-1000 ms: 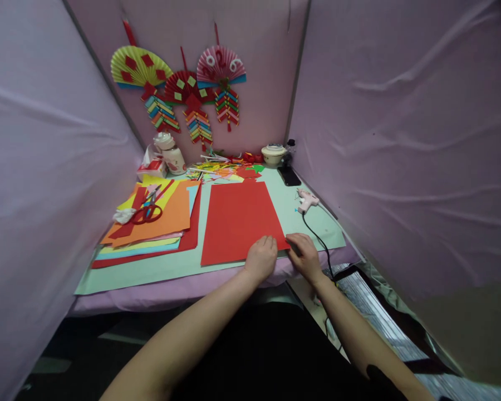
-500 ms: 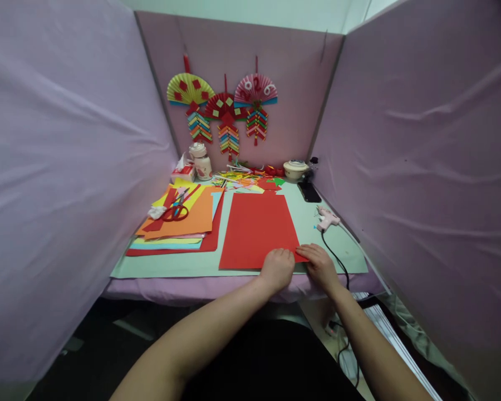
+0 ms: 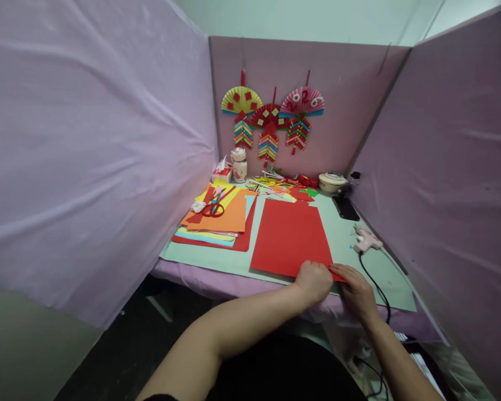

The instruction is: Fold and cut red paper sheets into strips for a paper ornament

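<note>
A large red sheet [image 3: 290,234] lies on the pale green table cover, its near right corner between my two hands. My left hand [image 3: 314,283] is closed at the near edge, its fingers curled on the paper. Close beside it, my right hand [image 3: 354,287] has its fingers pressed together over that corner, which it grips; the thumb is hidden. The rest of the sheet lies flat, with the near edge slightly raised at the left.
Coloured sheets [image 3: 229,214] with red scissors [image 3: 212,209] on them lie at the left. A glue gun [image 3: 366,239], its cord and a phone [image 3: 345,208] are at the right. Paper scraps [image 3: 271,184], a jar [image 3: 239,166] and a bowl [image 3: 332,182] stand behind.
The whole view has swung to the left, so things appear further right. Both hands stay at the sheet's near right corner, with little visible change in their hold.
</note>
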Motion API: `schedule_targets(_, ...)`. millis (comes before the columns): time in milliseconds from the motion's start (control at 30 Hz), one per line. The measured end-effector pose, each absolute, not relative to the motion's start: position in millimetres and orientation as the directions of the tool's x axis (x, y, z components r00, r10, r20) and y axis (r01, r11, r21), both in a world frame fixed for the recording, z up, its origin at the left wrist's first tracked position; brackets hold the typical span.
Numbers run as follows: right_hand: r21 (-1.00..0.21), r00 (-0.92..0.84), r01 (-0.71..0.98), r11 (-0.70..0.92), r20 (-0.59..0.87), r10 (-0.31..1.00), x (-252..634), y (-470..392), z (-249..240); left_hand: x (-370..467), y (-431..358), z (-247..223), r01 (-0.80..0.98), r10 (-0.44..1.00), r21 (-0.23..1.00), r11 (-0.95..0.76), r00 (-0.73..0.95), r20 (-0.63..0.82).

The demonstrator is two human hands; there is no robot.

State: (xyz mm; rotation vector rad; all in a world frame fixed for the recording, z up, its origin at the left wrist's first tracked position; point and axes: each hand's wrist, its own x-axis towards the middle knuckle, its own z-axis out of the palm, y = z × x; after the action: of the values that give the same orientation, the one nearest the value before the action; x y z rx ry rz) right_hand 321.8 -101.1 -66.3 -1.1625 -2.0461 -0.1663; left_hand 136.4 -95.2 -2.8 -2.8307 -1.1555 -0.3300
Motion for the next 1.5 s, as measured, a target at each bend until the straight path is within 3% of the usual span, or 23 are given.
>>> schedule_targets(633,-0.223,-0.308,0.81,0.542,0.625,0.717,319,-102,-59,129,-91,3,0.669,0.668,0.071,-0.74,0.719,0.19)
schedule_targets(1500,-0.414,-0.128,0.786,0.46,0.619,0.775,312,-101,-61,132,-92,-6,0.732,0.717,0.014,-0.681,0.663,0.218)
